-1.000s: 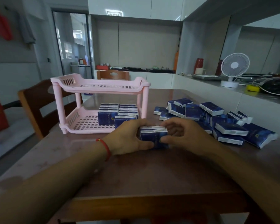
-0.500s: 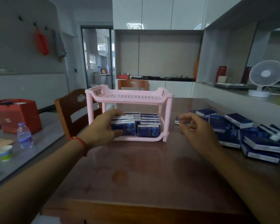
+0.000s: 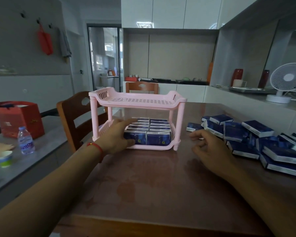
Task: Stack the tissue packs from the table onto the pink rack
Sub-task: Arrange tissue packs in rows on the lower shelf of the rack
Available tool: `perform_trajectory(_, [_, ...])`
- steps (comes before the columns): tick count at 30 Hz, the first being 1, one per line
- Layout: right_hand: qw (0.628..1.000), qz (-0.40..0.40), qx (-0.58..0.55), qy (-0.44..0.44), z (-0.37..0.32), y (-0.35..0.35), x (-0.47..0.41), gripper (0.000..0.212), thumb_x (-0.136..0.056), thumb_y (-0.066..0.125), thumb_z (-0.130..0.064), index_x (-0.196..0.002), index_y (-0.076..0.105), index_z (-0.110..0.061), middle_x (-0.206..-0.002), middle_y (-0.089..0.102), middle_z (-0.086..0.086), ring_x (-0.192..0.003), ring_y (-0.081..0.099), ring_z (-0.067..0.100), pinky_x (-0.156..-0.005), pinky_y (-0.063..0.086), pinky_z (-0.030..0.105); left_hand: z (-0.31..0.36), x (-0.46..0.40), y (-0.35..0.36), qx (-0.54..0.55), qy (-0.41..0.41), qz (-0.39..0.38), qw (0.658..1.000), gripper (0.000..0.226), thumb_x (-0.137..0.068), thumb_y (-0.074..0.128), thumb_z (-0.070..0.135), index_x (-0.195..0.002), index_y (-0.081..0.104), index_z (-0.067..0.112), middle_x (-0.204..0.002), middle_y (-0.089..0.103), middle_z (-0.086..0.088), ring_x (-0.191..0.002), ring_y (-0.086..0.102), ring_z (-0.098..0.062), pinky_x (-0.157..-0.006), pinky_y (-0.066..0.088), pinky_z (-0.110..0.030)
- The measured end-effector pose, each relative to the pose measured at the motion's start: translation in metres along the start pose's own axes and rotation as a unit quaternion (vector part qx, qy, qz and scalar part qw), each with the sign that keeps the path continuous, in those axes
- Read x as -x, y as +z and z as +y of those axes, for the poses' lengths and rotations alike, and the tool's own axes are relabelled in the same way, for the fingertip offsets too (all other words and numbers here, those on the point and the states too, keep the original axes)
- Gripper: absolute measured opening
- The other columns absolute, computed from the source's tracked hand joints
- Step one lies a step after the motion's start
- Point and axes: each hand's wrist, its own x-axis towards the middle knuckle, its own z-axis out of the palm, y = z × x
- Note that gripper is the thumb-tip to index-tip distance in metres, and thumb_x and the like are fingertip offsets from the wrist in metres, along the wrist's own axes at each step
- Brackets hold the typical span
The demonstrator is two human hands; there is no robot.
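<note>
My left hand (image 3: 117, 135) reaches into the lower shelf of the pink rack (image 3: 138, 101), fingers and thumb curled round the front-left tissue pack (image 3: 140, 138), which stands at the shelf's front edge. Beside and behind it, more packs (image 3: 159, 128) fill the lower shelf in 2 rows. The top shelf holds nothing that I can see. My right hand (image 3: 209, 147) hovers above the counter (image 3: 152, 182) just right of the rack, fingers loosely curled and holding nothing, pointed toward the loose heap of tissue packs (image 3: 256, 139) that lies on the right side of the counter. A red string sits on my left wrist. To the left, on a grey surface, stand a water bottle (image 3: 25, 140), a paper cup (image 3: 4, 158) and a red bag (image 3: 17, 118). A white fan (image 3: 287, 81) stands on the ledge at right.
</note>
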Motion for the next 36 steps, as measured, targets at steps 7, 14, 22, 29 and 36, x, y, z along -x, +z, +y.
perform_trajectory(7, [1.0, -0.005, 0.021, -0.016, 0.0, 0.002, 0.0, 0.034, -0.09, 0.064, -0.01, -0.118, 0.057, -0.029, -0.117, 0.06, -0.009, -0.09, 0.062, 0.003, -0.071, 0.047, 0.013, 0.013, 0.006, 0.009, 0.044, -0.045, 0.001, 0.998, 0.062, -0.092, 0.068, 0.019, -0.146, 0.038, 0.02, -0.139, 0.056, -0.004, -0.122, 0.055, -0.022, -0.103, 0.042, -0.03])
perform_trajectory(14, [0.999, -0.018, 0.036, -0.016, -0.003, 0.002, 0.002, 0.034, -0.091, 0.063, -0.011, -0.119, 0.057, -0.029, -0.114, 0.059, -0.011, -0.087, 0.059, -0.003, -0.069, 0.044, 0.012, 0.017, 0.006, 0.017, 0.044, -0.042, 0.012, 0.998, 0.057, -0.094, 0.063, 0.019, -0.145, 0.038, 0.014, -0.141, 0.056, -0.011, -0.126, 0.055, -0.03, -0.106, 0.041, -0.034])
perform_trajectory(22, [0.999, -0.011, 0.029, -0.01, 0.0, 0.001, 0.004, 0.034, -0.09, 0.063, -0.01, -0.119, 0.057, -0.028, -0.11, 0.06, -0.011, -0.084, 0.06, 0.001, -0.07, 0.046, 0.015, 0.019, 0.013, 0.018, 0.099, -0.062, 0.022, 0.993, 0.072, -0.091, 0.07, 0.021, -0.148, 0.028, 0.021, -0.145, 0.052, -0.007, -0.129, 0.053, -0.028, -0.109, 0.04, -0.037])
perform_trajectory(29, [0.997, 0.034, 0.072, -0.008, -0.006, -0.005, 0.012, 0.032, -0.088, 0.061, -0.014, -0.117, 0.058, -0.026, -0.106, 0.06, -0.009, -0.087, 0.059, 0.006, -0.079, 0.055, 0.033, 0.024, 0.029, 0.015, -0.041, 0.01, 0.119, 0.992, 0.059, -0.089, 0.069, 0.025, -0.14, 0.042, 0.015, -0.138, 0.052, -0.015, -0.124, 0.052, -0.029, -0.103, 0.046, -0.04])
perform_trajectory(36, [0.984, 0.077, 0.159, 0.026, 0.0, -0.054, 0.038, 0.024, -0.092, 0.062, -0.021, -0.115, 0.06, -0.026, -0.106, 0.058, -0.009, -0.091, 0.056, 0.006, -0.082, 0.054, 0.032, 0.071, 0.055, 0.023, -0.128, 0.195, 0.135, 0.963, 0.04, -0.075, 0.073, 0.016, -0.112, 0.058, 0.017, -0.111, 0.054, -0.006, -0.097, 0.055, -0.025, -0.08, 0.054, -0.042])
